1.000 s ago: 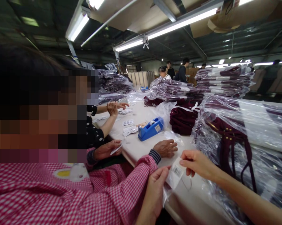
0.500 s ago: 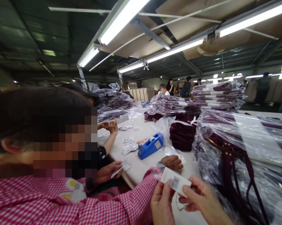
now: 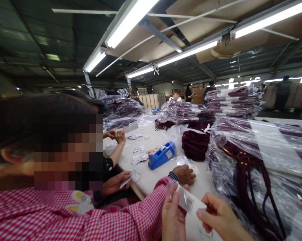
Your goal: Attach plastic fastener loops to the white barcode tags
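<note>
A white barcode tag [image 3: 190, 201] is held at the lower middle, tilted down to the right. My left hand [image 3: 174, 214] grips its left end, with shiny clear plastic showing over that part of the tag. My right hand [image 3: 217, 214] pinches the right end between thumb and fingers. Something thin and pale hangs below the right fingers, too blurred to make out. Just beyond, a co-worker's hand [image 3: 184, 174] rests on the white table [image 3: 153, 182]. That person's other hand [image 3: 121, 180] holds a white tag with a string loop.
A blue tape dispenser [image 3: 161, 156] stands mid-table near loose labels [image 3: 140, 158]. Folded maroon garments [image 3: 195, 144] lie behind it. Plastic-wrapped garments [image 3: 261, 147] crowd the right, with maroon straps hanging down. The co-worker's checked sleeve [image 3: 146, 214] is close on my left.
The tag has shifted slightly down and right, and clear plastic now glints over its left part. My left fingers have moved up along it. The co-worker's resting hand has spread its fingers.
</note>
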The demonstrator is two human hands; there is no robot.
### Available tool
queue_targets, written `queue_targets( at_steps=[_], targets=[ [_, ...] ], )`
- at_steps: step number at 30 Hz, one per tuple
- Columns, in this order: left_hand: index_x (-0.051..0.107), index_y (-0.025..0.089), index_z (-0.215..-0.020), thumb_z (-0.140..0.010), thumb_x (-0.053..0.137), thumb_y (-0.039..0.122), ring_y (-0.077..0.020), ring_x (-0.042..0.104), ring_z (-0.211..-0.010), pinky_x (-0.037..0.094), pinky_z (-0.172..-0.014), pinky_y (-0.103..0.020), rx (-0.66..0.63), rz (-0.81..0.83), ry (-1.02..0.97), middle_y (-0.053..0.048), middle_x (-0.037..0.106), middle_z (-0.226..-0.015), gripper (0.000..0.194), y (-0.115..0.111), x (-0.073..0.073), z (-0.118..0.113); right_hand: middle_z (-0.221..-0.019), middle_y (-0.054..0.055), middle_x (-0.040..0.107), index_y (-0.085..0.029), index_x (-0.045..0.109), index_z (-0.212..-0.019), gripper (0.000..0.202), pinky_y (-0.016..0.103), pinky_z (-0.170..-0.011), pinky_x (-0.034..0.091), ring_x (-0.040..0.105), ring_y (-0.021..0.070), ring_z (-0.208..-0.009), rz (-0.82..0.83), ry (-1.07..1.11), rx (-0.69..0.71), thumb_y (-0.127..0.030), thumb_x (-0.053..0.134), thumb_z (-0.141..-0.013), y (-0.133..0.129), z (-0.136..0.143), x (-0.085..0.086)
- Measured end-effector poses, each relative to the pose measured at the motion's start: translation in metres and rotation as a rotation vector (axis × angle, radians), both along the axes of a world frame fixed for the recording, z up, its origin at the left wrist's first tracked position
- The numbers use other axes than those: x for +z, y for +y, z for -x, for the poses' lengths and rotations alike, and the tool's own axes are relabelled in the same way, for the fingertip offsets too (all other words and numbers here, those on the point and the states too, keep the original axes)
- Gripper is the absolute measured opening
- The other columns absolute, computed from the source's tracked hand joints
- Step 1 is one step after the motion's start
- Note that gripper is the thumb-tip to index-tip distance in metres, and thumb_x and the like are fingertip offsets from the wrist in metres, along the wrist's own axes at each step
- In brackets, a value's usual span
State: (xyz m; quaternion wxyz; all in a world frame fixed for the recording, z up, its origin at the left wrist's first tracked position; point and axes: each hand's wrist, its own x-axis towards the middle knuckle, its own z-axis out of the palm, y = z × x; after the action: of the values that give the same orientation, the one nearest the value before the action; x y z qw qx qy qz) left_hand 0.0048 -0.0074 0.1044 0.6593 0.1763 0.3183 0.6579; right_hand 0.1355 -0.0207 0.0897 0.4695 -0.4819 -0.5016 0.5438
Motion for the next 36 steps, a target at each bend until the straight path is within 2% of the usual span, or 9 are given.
queue_targets(
  at_steps=[5, 10, 13, 16, 19, 22, 28, 32, 36],
  targets=[
    [0.063, 0.016, -0.089, -0.063, 0.079, 0.016, -0.0195, 0.070, -0.079, 0.052, -0.071, -0.026, 0.075, 0.009, 0.121, -0.009, 0.075, -0.088, 0.031, 0.004, 0.006, -0.001, -0.041, -0.008, 0.049, -0.021, 0.046, -0.064, 0.023, 0.019, -0.037, 0.030, 0.045, 0.0085, -0.035, 0.038, -0.005, 0.055, -0.036, 0.064, -0.067, -0.004, -0.003, -0.007],
    [0.055, 0.019, -0.115, -0.064, 0.079, 0.017, -0.0178, 0.069, -0.071, 0.052, -0.066, -0.026, 0.041, 0.063, 0.061, -0.006, 0.074, -0.081, 0.057, 0.000, 0.007, -0.010, -0.044, -0.006, 0.054, -0.020, 0.048, -0.066, 0.030, 0.021, -0.042, 0.040, 0.047, 0.0092, -0.038, 0.095, 0.115, 0.055, -0.043, 0.067, -0.066, -0.007, 0.003, -0.003],
    [0.053, 0.022, -0.121, -0.065, 0.079, 0.022, -0.0206, 0.070, -0.077, 0.051, -0.065, -0.026, 0.015, 0.056, 0.014, -0.007, 0.074, -0.081, 0.061, -0.006, 0.007, -0.013, -0.044, -0.006, 0.055, -0.020, 0.048, -0.065, 0.033, 0.021, -0.042, 0.040, 0.047, 0.0095, -0.038, 0.096, 0.135, 0.054, -0.046, 0.068, -0.066, -0.010, 0.002, -0.002],
    [0.061, 0.021, -0.111, -0.064, 0.080, 0.028, -0.0220, 0.069, -0.083, 0.051, -0.069, -0.028, -0.033, 0.011, -0.035, -0.008, 0.074, -0.086, 0.051, -0.013, 0.008, -0.014, -0.047, -0.004, 0.056, -0.020, 0.049, -0.066, 0.035, 0.022, -0.044, 0.041, 0.050, 0.0101, -0.041, 0.075, 0.147, 0.031, -0.049, 0.069, -0.068, -0.014, -0.004, -0.001],
    [0.069, 0.015, -0.087, -0.062, 0.081, 0.029, -0.0210, 0.068, -0.073, 0.051, -0.065, -0.027, -0.116, -0.016, 0.042, -0.007, 0.073, -0.077, 0.031, -0.017, 0.008, -0.016, -0.049, -0.004, 0.056, -0.019, 0.052, -0.068, 0.037, 0.022, -0.047, 0.043, 0.052, 0.0111, -0.045, 0.063, 0.180, -0.048, -0.051, 0.070, -0.068, -0.017, -0.007, 0.000],
    [0.068, 0.013, -0.068, -0.063, 0.079, 0.036, -0.0194, 0.064, -0.060, 0.047, -0.055, -0.026, -0.162, -0.013, 0.107, -0.005, 0.069, -0.061, 0.025, -0.019, 0.000, -0.021, -0.048, -0.004, 0.055, -0.019, 0.052, -0.067, 0.038, 0.023, -0.047, 0.042, 0.051, 0.0113, -0.044, 0.052, 0.166, -0.053, -0.053, 0.070, -0.068, -0.018, -0.006, 0.000],
    [0.067, 0.013, -0.062, -0.063, 0.077, 0.044, -0.0105, 0.048, -0.044, 0.035, -0.044, -0.021, -0.169, -0.016, 0.198, 0.001, 0.056, -0.048, 0.033, -0.017, -0.033, -0.030, -0.049, -0.003, 0.057, -0.019, 0.051, -0.067, 0.041, 0.023, -0.047, 0.044, 0.053, 0.0118, -0.046, 0.052, 0.194, -0.088, -0.054, 0.071, -0.067, -0.020, -0.003, -0.005],
    [0.066, 0.014, -0.057, -0.062, 0.076, 0.047, -0.0100, 0.045, -0.042, 0.034, -0.045, -0.023, -0.246, -0.035, 0.236, 0.001, 0.053, -0.045, 0.034, -0.018, -0.044, -0.030, -0.050, -0.003, 0.056, -0.018, 0.054, -0.070, 0.040, 0.023, -0.047, 0.045, 0.052, 0.0115, -0.046, 0.071, 0.222, -0.077, -0.053, 0.074, -0.064, -0.018, -0.004, -0.008],
    [0.068, 0.013, -0.059, -0.059, 0.075, 0.054, -0.0111, 0.045, -0.042, 0.036, -0.046, -0.025, -0.288, -0.029, 0.251, 0.001, 0.051, -0.045, 0.042, -0.019, -0.049, -0.026, -0.053, -0.006, 0.054, -0.019, 0.060, -0.096, 0.049, 0.024, -0.046, 0.044, 0.052, 0.0120, -0.045, 0.100, 0.274, -0.112, -0.048, 0.078, -0.060, -0.013, -0.001, -0.009]
  ],
)
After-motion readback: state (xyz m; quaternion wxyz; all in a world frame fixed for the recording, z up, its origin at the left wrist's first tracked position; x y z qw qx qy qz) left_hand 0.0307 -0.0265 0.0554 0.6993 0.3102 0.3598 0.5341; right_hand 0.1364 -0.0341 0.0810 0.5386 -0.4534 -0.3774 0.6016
